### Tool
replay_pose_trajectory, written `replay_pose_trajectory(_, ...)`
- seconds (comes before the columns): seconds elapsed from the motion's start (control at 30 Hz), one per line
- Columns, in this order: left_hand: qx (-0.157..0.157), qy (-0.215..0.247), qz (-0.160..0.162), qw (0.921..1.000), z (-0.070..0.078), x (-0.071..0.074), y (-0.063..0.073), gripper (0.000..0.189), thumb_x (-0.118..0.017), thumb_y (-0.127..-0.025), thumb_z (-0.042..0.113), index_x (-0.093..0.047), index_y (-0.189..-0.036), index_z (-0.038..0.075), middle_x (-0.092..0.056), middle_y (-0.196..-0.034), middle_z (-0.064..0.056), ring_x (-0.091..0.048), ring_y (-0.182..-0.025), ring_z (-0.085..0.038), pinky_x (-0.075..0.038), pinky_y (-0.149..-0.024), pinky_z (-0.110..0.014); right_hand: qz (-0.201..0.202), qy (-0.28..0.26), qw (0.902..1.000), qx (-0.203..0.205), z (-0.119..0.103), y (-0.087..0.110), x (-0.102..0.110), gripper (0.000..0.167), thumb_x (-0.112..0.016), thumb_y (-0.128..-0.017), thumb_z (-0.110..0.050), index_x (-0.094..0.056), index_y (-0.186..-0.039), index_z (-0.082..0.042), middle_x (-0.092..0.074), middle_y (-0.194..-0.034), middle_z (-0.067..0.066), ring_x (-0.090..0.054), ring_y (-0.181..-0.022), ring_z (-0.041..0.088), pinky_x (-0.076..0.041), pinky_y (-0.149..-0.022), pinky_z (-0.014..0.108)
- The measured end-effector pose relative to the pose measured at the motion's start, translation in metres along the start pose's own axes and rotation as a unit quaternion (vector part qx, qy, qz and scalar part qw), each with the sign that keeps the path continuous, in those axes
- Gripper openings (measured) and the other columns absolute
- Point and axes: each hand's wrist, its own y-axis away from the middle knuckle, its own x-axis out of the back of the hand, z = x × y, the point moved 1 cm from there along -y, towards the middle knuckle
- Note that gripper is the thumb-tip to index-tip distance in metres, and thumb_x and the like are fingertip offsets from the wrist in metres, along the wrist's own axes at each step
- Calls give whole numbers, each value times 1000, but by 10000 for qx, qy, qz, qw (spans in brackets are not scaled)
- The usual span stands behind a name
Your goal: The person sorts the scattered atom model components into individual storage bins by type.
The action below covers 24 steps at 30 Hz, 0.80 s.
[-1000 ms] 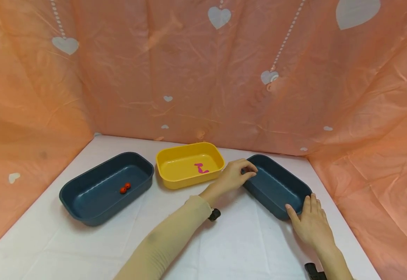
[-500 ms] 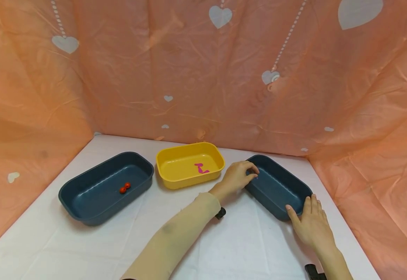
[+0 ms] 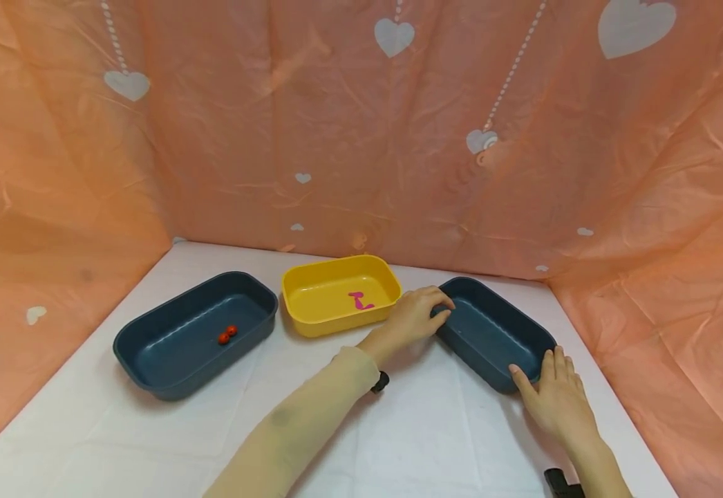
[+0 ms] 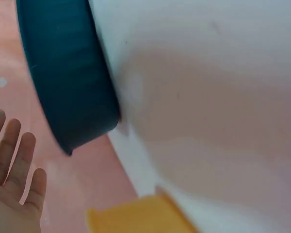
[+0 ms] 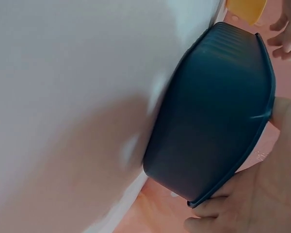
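My left hand point(image 3: 416, 315) hovers at the left corner of the right-hand dark blue tray point(image 3: 492, 332), its fingers bent loosely over the rim. In the left wrist view its fingers point(image 4: 12, 160) stand apart, and nothing shows between them. The thumb is cut off there by the frame's edge. My right hand point(image 3: 560, 398) rests on the near right corner of the same tray, fingers fairly straight and thumb spread along the rim. From the right wrist view, these fingers lie over the tray's rim point(image 5: 254, 150).
A yellow tray point(image 3: 308, 325) with several small magenta pieces point(image 3: 358, 301) stands at the back middle. To the left, another dark blue tray point(image 3: 168, 384) contains two small red-orange balls point(image 3: 227, 335). A white cloth point(image 3: 411, 443) covers the table; peach curtains point(image 3: 336, 138) surround it.
My left hand moved slightly right over the tray's corner, then drew back a little left. A tiny purple bit at its fingertips half a second ago is out of sight. The right hand stays put.
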Motion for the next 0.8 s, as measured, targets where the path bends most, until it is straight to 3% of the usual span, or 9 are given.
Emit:
replay_pose_trajectory(0.17, 13, -357, 82, 9993, -1, 24, 12, 20, -66, -103, 25, -76, -120, 19, -70, -121, 3, -66, -111, -16, -52, -101, -33, 145, -140, 9998, 53, 1, -4, 2, 103, -42, -107, -60, -13, -149, 29, -5, -157, 51, -9, -145, 69, -14, -115, 78)
replay_pose_trajectory(0.37, 100, -612, 251, 9978, -11, 61, 33, 25, -66, -103, 27, -74, -125, 18, -70, -128, 1, -65, -119, -20, -51, -104, -40, 729, -245, 9966, 295, 2, -14, 5, 94, -48, -107, -54, -21, -151, 25, -15, -157, 49, -17, -145, 67, -16, -114, 79)
replay_pose_trajectory(0.63, 536, -994, 392, 9928, -32, 110, 87, 42, -67, -102, 31, -65, -140, 13, -63, -143, -7, -57, -134, -31, -43, -114, -54, 1027, -157, 9935, 456, 11, -14, 14, 82, -49, -108, -48, -27, -156, 15, -23, -160, 41, -21, -144, 65, -12, -114, 80)
replay_pose_trajectory(0.8, 665, -1491, 684, 9842, -51, 146, 123, 57, -66, -100, 36, -57, -148, 6, -54, -153, -15, -52, -138, -38, -39, -116, -58, 1113, -102, 9926, 478, 17, -15, 20, 81, -48, -108, -49, -26, -157, 12, -22, -162, 39, -22, -144, 65, -12, -113, 81)
